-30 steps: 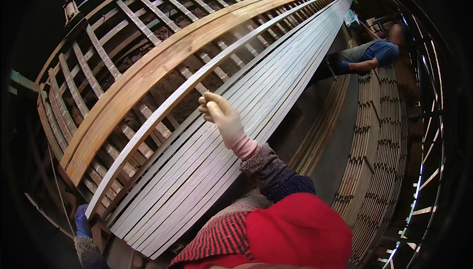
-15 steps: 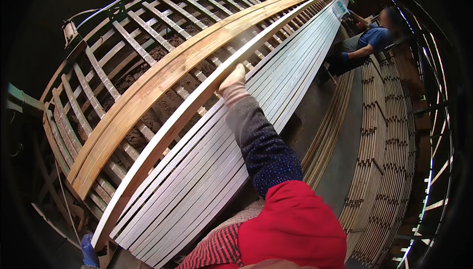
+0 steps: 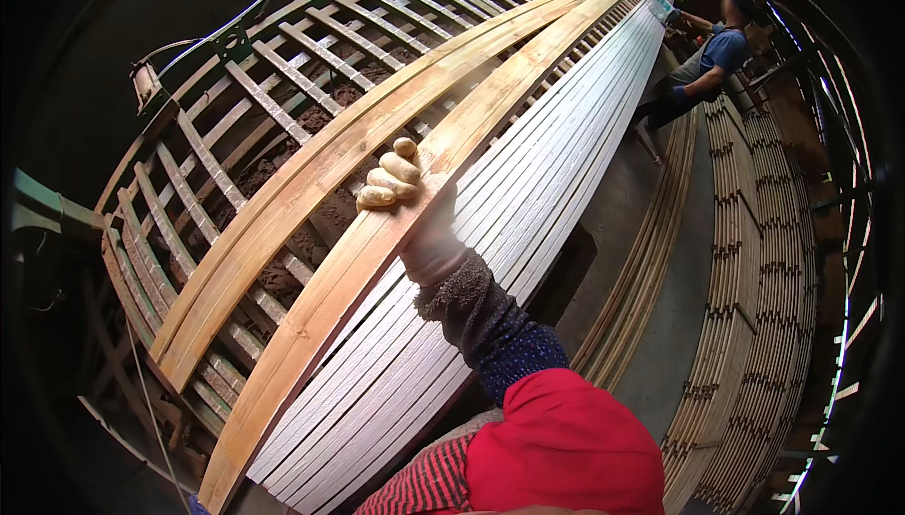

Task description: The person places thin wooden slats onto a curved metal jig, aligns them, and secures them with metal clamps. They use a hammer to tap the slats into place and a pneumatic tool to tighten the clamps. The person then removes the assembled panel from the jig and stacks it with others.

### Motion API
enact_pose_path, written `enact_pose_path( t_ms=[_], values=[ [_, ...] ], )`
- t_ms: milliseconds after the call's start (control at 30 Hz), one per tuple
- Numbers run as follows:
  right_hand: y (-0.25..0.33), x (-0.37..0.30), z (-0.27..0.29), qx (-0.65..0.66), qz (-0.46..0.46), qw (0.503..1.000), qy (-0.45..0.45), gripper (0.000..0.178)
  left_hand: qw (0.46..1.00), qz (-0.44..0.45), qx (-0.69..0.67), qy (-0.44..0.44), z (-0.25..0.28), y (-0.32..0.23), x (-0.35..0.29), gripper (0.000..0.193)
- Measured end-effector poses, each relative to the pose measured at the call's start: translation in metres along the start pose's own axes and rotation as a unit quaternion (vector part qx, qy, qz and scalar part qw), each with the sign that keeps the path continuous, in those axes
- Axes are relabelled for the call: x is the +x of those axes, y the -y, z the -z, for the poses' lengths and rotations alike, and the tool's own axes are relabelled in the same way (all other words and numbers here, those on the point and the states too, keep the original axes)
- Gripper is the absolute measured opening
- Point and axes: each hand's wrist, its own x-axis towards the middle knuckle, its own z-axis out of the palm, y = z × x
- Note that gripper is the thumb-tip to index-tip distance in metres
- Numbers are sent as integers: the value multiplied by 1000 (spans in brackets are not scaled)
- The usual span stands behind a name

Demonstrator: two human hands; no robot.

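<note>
A long bare wooden board (image 3: 311, 326) runs from the lower left to the far end, its broad, light-brown face up. My right hand (image 3: 391, 179), in a pale glove, reaches across it near its middle. The fingers curl over its far edge, and the wrist is at its near edge. At the board's near end only a sliver of my left hand (image 3: 196, 506), in a blue glove, shows; its fingers are hidden. Several white-coated boards (image 3: 405, 374) lie side by side just right of the held board. Left of it, bare boards (image 3: 283, 218) lie together across the rack.
A slatted rack (image 3: 203, 162) with dark, crumbly material beneath stretches along the left. At the far right a co-worker (image 3: 721, 53) stands beside the white boards' far end. Thin wood strips (image 3: 641, 261) and stacked boards (image 3: 726, 326) lie on the right-hand floor.
The held board has turned from its narrow edge to its broad face. My right hand has moved nearer, fingers now over the far edge. The left hand has slipped mostly out of view.
</note>
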Motion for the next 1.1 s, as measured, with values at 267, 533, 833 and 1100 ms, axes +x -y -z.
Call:
enact_pose_path(
  t_ms=[267,533,833,1100],
  values=[
    [-13,-9,2,40,-20,999,-21,30,995,2,-52,-82,12,25,6,39],
    [-47,15,18,113,-75,987,83,42,988,22,-52,-146,45,39,-6,44],
    [-3,57,52,129,-36,980,-145,55,926,-248,244,-149,54,10,-10,33],
    [33,54,-1,-311,53,832,-456,59,946,-54,-281,-154,-41,36,76,42]
  ],
)
